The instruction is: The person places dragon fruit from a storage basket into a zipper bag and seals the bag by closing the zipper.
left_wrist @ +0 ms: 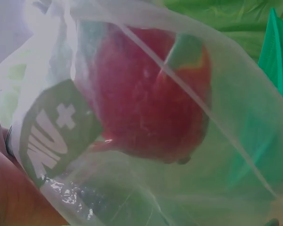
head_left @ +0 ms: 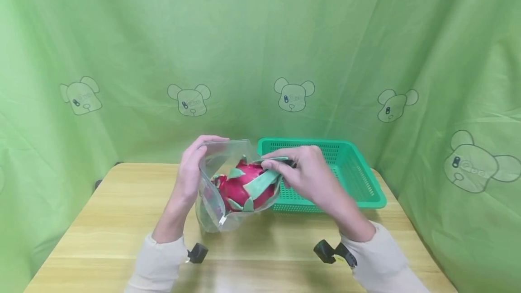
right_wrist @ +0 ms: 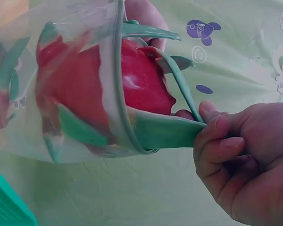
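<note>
A clear zip bag (head_left: 209, 220) is held above the table with its mouth open. Inside sits a red dragon fruit (head_left: 234, 190) with green scales, part of it showing past the rim in the right wrist view. My left hand (head_left: 189, 171) grips the bag's left edge, fingers partly hidden behind the plastic. Between thumb and fingers, my right hand (right_wrist: 245, 165) pinches long green leaves (right_wrist: 167, 131) at the fruit's end. Through the plastic in the left wrist view, the fruit (left_wrist: 146, 103) looks blurred beside a printed label (left_wrist: 61, 127).
A green plastic basket (head_left: 360, 171) with slotted walls stands behind and right of the bag. The wooden table (head_left: 110, 225) lies below, and a green curtain (head_left: 244, 49) with bear-head prints hangs around it. Black devices (head_left: 198, 253) are strapped at both wrists.
</note>
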`<control>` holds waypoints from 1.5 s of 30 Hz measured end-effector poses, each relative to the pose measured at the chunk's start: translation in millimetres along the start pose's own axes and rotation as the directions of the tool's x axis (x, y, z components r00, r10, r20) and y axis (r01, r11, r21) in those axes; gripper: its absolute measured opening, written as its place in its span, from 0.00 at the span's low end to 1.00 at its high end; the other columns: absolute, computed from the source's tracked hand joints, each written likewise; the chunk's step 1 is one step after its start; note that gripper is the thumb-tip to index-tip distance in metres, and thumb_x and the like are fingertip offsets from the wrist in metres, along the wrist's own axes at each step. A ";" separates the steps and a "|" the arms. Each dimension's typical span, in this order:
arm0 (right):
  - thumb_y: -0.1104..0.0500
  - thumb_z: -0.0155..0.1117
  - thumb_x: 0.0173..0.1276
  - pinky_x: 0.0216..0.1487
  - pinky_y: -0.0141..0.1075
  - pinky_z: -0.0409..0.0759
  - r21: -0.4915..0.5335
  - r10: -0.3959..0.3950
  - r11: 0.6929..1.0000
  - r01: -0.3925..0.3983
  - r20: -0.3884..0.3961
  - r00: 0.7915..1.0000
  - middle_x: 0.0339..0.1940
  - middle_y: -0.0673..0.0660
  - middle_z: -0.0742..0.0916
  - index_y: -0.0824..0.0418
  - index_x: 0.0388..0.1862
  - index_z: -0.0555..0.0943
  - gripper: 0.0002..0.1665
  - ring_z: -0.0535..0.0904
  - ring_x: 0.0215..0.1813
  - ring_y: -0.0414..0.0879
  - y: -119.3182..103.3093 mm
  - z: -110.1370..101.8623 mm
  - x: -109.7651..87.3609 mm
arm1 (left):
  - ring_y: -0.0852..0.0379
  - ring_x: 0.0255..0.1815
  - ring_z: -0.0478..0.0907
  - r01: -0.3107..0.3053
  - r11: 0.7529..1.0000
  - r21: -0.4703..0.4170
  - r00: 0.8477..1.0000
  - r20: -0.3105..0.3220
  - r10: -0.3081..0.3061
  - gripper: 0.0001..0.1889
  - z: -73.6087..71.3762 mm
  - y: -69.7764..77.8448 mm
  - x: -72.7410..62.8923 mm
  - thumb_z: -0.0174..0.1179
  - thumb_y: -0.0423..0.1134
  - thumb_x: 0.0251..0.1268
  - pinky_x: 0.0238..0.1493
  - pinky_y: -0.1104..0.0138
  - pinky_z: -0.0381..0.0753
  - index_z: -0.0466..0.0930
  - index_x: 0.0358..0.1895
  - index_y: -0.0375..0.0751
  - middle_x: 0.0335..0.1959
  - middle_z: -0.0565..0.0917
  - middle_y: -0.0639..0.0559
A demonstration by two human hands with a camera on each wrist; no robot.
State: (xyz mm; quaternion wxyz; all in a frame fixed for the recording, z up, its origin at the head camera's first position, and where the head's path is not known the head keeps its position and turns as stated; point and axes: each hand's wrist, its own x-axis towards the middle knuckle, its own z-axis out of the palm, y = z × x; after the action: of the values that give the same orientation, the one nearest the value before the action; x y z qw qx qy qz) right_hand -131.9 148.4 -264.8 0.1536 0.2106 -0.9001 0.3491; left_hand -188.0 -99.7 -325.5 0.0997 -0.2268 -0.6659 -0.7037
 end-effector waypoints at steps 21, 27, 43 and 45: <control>0.54 0.75 0.66 0.17 0.33 0.72 0.040 -0.026 0.999 0.027 -0.004 1.000 0.30 0.48 0.90 0.53 0.48 0.92 0.12 0.78 0.17 0.40 -10.4 7.8 7.2 | 0.42 0.60 0.78 0.044 0.999 0.016 0.999 -0.015 -0.044 0.21 -4.0 1.0 -0.4 0.35 0.37 0.80 0.65 0.44 0.71 0.78 0.60 0.35 0.58 0.82 0.38; 0.54 0.75 0.66 0.19 0.32 0.72 0.020 -0.032 0.999 0.031 0.020 0.999 0.30 0.47 0.89 0.53 0.47 0.92 0.12 0.75 0.17 0.40 -12.9 10.5 10.3 | 0.40 0.60 0.78 0.045 0.999 0.007 0.999 -0.014 -0.045 0.22 -4.3 1.4 -1.2 0.35 0.38 0.80 0.65 0.42 0.71 0.78 0.59 0.35 0.59 0.82 0.37; 0.53 0.73 0.69 0.21 0.32 0.71 -0.010 -0.049 0.999 0.050 0.068 0.996 0.28 0.45 0.88 0.52 0.48 0.92 0.11 0.71 0.19 0.41 -14.4 20.8 18.9 | 0.44 0.60 0.78 0.033 0.999 0.021 0.999 -0.020 -0.032 0.21 -4.5 2.7 -3.0 0.36 0.38 0.80 0.67 0.45 0.70 0.78 0.58 0.34 0.58 0.83 0.38; 0.53 0.73 0.69 0.24 0.32 0.74 -0.017 -0.058 0.998 0.060 0.066 0.996 0.33 0.46 0.90 0.53 0.48 0.92 0.11 0.74 0.24 0.41 -14.4 23.7 19.7 | 0.44 0.60 0.79 0.033 0.999 0.023 0.999 -0.020 -0.032 0.21 -4.6 2.6 -3.3 0.36 0.38 0.80 0.67 0.45 0.70 0.78 0.58 0.34 0.58 0.83 0.37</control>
State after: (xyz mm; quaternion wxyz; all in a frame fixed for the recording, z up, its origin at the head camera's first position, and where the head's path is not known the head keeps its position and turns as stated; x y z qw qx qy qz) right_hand -145.1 116.9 -265.1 0.1362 0.2469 -0.9013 0.3288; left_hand -184.8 -105.1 -324.7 0.0976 -0.2078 -0.6766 -0.6996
